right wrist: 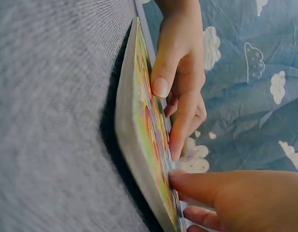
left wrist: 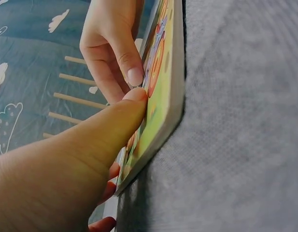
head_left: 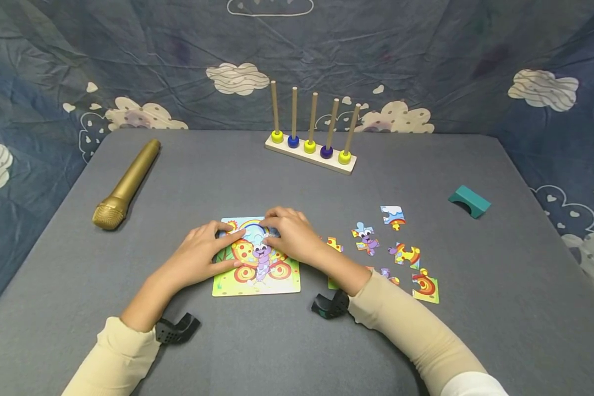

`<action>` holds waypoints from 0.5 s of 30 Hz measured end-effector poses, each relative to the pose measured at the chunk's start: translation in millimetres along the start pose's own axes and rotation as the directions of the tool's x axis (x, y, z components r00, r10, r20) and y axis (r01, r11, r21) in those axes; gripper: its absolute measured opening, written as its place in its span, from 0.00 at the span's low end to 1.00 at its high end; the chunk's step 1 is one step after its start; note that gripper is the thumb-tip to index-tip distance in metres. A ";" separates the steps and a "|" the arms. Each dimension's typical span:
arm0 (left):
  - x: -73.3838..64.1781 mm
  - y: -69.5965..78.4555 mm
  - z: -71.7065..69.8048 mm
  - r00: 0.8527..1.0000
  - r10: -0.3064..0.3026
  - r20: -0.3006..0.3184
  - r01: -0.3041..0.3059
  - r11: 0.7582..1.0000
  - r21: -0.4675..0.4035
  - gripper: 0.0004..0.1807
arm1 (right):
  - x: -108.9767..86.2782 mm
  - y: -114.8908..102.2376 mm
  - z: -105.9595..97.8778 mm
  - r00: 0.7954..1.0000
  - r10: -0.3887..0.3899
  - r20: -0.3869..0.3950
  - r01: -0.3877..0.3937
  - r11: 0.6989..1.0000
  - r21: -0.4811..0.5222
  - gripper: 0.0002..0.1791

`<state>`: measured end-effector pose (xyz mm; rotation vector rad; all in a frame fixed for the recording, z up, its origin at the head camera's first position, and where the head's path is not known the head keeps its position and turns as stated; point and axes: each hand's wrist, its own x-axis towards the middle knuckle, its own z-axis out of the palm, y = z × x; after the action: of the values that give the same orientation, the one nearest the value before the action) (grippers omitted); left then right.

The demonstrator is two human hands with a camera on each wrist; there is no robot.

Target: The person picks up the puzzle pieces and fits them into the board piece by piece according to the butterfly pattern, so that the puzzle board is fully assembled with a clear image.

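Note:
A square butterfly jigsaw puzzle board (head_left: 277,283) with a pale rim lies flat on the grey table. My left hand (head_left: 198,256) rests on its left side, thumb and index finger stretched over the picture, as the left wrist view also shows at the thumb (left wrist: 115,121). My right hand (head_left: 294,236) is over the upper right part, its thumb and fingertips touching the puzzle. In the right wrist view the right thumb (right wrist: 197,186) lies on the picture close to the left index finger. Whether a single piece sits under the right fingertips is hidden.
Several loose puzzle pieces, one with a butterfly face (head_left: 366,242) and one corner piece (head_left: 425,287), lie right of the board, some partly behind my right forearm. Farther out are a golden microphone (head_left: 128,181), a wooden peg stand with rings (head_left: 311,157) and a teal arch block (head_left: 470,201).

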<state>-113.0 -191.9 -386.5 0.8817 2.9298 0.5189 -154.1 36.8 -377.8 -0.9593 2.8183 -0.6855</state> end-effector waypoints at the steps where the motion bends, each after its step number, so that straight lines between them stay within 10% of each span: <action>1: -0.1 0.0 -0.1 1.000 -0.001 0.000 0.001 1.000 -0.001 0.34 | 0.1 0.0 -0.5 1.000 0.000 0.006 0.000 1.000 0.006 0.22; 8: -0.3 -0.8 0.5 1.000 -0.001 -0.016 0.001 1.000 -0.016 0.34 | -4.1 2.7 -15.4 0.998 -0.026 0.058 0.017 0.989 0.149 0.28; 15: 0.5 -1.9 1.7 1.000 0.001 -0.027 -0.001 1.000 -0.013 0.34 | -28.7 11.6 -54.6 0.988 -0.080 -0.134 0.116 0.952 0.283 0.30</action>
<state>-114.3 -192.6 -388.8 0.8820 2.9467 0.5528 -149.7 83.2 -335.8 -1.0386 2.6750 -1.1694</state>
